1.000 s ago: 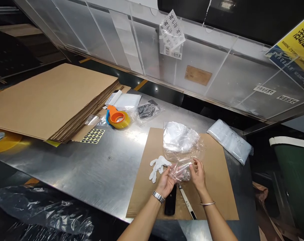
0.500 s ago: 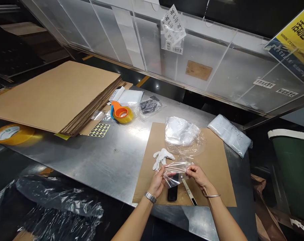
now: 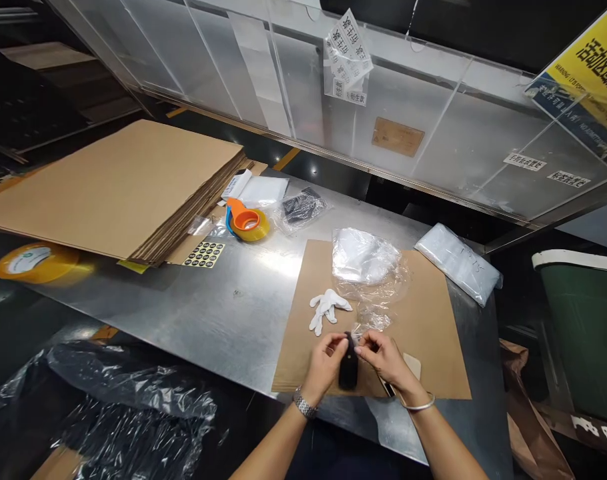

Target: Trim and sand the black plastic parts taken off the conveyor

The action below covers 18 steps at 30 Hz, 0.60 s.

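My left hand (image 3: 325, 365) and my right hand (image 3: 387, 363) are close together over the front of a cardboard sheet (image 3: 441, 333). Each pinches with thumb and fingers at a clear plastic bag (image 3: 356, 337), mostly hidden between the fingertips. Below them lies a long black object (image 3: 348, 373) with rounded ends, its kind unclear. A pale-handled utility knife (image 3: 387, 387) is largely covered by my right hand. A beige rounded piece (image 3: 412, 365) shows beside that hand. White gloves (image 3: 328, 309) lie beyond my left hand.
A stack of clear bags (image 3: 364, 257) lies on the sheet, a wrapped white pack (image 3: 458, 265) right of it. Flat cardboard (image 3: 118, 187), an orange tape dispenser (image 3: 246, 219) and round stickers (image 3: 203, 254) are on the left of the metal table (image 3: 223, 320). A green bin (image 3: 583, 333) stands right.
My hands have come together from either side of the stretched bag, and the bag is now bunched small at the fingertips. More of the black object shows, while the knife is more covered.
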Tool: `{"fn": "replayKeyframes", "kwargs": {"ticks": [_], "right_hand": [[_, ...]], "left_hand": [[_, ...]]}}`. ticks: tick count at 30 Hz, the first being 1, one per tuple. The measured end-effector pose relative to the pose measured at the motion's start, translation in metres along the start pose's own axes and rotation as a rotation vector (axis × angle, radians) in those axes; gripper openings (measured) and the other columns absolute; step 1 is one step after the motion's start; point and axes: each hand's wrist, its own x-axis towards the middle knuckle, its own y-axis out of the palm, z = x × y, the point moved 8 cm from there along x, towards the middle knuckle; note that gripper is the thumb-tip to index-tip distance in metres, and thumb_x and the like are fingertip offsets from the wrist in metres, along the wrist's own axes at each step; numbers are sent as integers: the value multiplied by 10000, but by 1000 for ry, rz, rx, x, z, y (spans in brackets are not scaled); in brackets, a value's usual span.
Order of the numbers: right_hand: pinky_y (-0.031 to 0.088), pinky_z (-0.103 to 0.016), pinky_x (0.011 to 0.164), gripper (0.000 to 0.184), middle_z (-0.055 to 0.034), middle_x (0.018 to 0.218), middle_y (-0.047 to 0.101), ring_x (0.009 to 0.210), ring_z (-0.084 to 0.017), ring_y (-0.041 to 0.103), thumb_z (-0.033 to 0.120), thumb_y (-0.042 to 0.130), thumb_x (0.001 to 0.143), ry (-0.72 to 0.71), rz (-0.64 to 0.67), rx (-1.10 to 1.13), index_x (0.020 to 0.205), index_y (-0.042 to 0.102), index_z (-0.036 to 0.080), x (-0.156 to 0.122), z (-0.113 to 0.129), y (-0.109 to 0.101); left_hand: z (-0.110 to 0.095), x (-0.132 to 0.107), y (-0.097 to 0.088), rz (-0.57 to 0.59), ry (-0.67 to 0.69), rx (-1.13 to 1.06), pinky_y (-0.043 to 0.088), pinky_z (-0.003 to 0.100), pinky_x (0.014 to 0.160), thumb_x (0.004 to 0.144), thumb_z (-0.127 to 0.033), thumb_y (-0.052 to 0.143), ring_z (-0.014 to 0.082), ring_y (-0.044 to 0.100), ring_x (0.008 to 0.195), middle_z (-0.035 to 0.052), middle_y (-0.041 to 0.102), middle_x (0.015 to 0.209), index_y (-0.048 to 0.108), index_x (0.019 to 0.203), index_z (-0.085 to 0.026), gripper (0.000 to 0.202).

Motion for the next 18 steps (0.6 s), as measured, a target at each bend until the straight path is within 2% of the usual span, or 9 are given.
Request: {"fn": "replayKeyframes", "kwargs": {"ticks": [2, 4, 8, 11, 13, 15, 18], "right_hand": [[303, -207, 554, 143, 46, 597, 458, 578, -89, 397, 272, 578, 726, -37, 4, -54, 647, 524, 166, -3, 6, 7], [310, -205, 551, 157, 42, 599, 473, 578, -91, 409, 270, 576, 724, -61, -5, -101, 624, 515, 167, -4, 8, 11], [325, -202, 525, 187, 38, 595, 469, 549, -91, 413, 308, 530, 769, -66, -112, -176, 649, 492, 169, -6, 3, 4], [338, -216, 551, 162, 13, 644, 483, 597, -110, 434, 274, 467, 806, -93, -198, -255, 679, 481, 173, -8, 4, 4], [356, -232, 603, 125, 1, 672, 505, 655, -129, 458, 232, 482, 785, -147, -163, -314, 670, 486, 181, -9, 8, 15], [369, -246, 657, 109, -1, 679, 525, 696, -141, 475, 189, 492, 759, -200, -96, -375, 650, 492, 192, -9, 10, 30], [381, -263, 723, 105, -15, 733, 564, 763, -156, 505, 181, 464, 776, -196, -78, -471, 686, 514, 200, -9, 3, 41]], "left_hand": [[-2, -7, 14, 94, 3, 31, 469, 279, 675, 610, -416, 684, 169, 593, 703, 44, 651, 721, 644, 747, -140, 311], [-1, -9, 19, 108, 6, 63, 454, 245, 571, 642, -436, 644, 137, 566, 595, 26, 619, 626, 614, 670, -132, 306], [7, -7, 1, -38, 56, 179, 394, 219, 478, 777, -443, 455, 107, 497, 493, -2, 535, 540, 540, 629, -145, 344], [6, -11, -14, -154, 153, 331, 421, 269, 560, 782, -382, 457, 146, 525, 590, 18, 551, 627, 564, 718, -152, 261], [-1, -16, -18, -194, 253, 449, 424, 331, 707, 761, -323, 501, 195, 538, 798, 62, 584, 826, 593, 868, -167, 211], [-7, -20, -16, -171, 354, 563, 383, 361, 813, 745, -269, 531, 212, 502, 923, 66, 574, 933, 615, 927, -211, 209], [-8, -16, -16, -109, 441, 708, 380, 326, 773, 771, -233, 506, 180, 509, 785, 34, 556, 747, 668, 857, -254, 185]]}}
